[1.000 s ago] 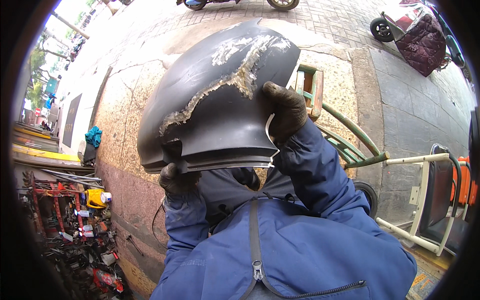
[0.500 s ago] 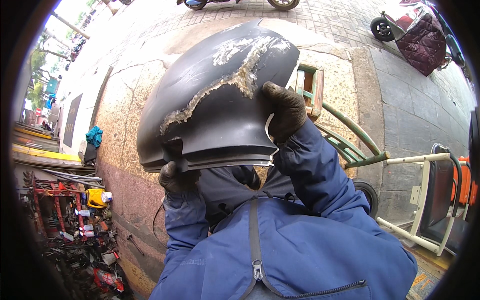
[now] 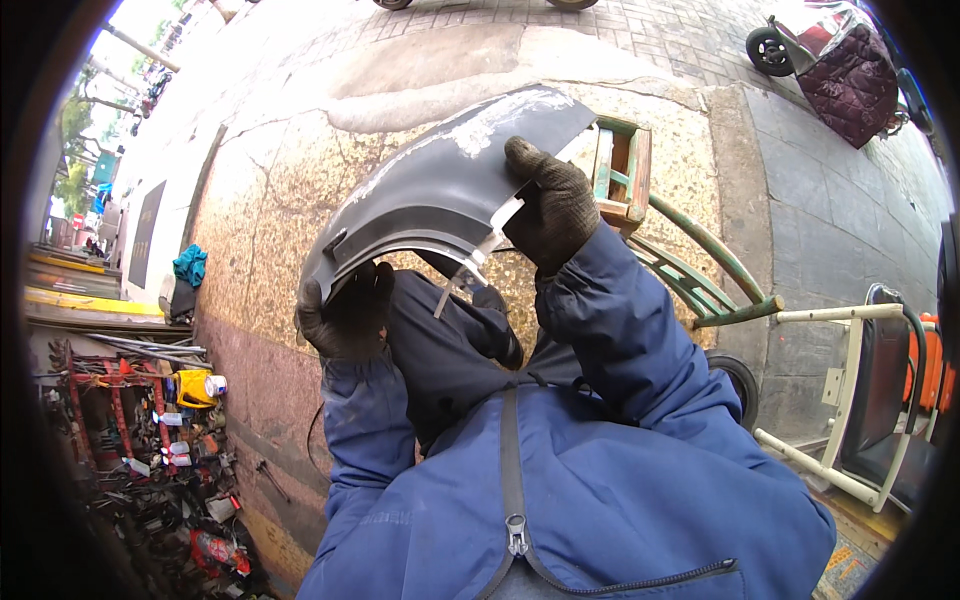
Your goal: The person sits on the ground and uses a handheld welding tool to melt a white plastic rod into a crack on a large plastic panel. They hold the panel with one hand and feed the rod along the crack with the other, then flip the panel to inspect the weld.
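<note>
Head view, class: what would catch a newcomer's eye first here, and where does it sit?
First comes the curved dark grey panel, streaked with pale filler, held up at the centre of the picture. A gloved left hand grips its lower left end, and a gloved right hand pinches its right edge. Behind the right hand stands a green wooden stool on speckled paving.

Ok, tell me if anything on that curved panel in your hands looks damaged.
Yes. The dark curved panel, held by the gloved left hand and right hand, has a whitish, scraped streak along its outer surface toward the upper edge, like worn paint or filler. Whether it is cracked through cannot be told.
</note>
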Available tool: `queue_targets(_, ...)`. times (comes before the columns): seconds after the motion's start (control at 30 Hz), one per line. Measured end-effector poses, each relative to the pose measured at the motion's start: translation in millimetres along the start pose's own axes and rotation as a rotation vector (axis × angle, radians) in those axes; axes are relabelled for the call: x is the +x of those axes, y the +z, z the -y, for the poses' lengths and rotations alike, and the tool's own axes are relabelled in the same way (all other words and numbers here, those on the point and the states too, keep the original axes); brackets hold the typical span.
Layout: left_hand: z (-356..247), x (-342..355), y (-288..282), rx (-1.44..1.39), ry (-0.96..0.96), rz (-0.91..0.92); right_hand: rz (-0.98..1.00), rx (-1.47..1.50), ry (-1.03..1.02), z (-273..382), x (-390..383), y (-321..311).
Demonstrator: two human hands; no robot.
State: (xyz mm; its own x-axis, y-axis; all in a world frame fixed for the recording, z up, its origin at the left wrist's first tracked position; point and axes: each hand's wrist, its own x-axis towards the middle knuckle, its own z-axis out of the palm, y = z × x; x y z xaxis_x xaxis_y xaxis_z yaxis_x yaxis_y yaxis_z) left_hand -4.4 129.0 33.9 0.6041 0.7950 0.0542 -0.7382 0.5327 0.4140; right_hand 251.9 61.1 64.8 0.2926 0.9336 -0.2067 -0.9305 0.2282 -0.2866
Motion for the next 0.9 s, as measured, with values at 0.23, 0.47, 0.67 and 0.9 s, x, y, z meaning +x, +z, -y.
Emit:
queue_targets(0.23, 8, 12, 7, 0.054, 0.064, -0.090, 0.065, -0.014, 0.017, -7, -2, -5)
queue_targets(0.47, 7, 11, 7, 0.142, 0.196, -0.224, 0.102, 0.035, 0.073, -17, -5, -13)
queue_targets(0.67, 3, 2, 5, 0.130, 0.179, -0.182, 0.188, -0.042, 0.021, -28, -10, -20)
queue_targets(0.9, -4, -4, -5, 0.305, 0.270, -0.270, 0.297, -0.034, 0.059, -29, -13, -23)
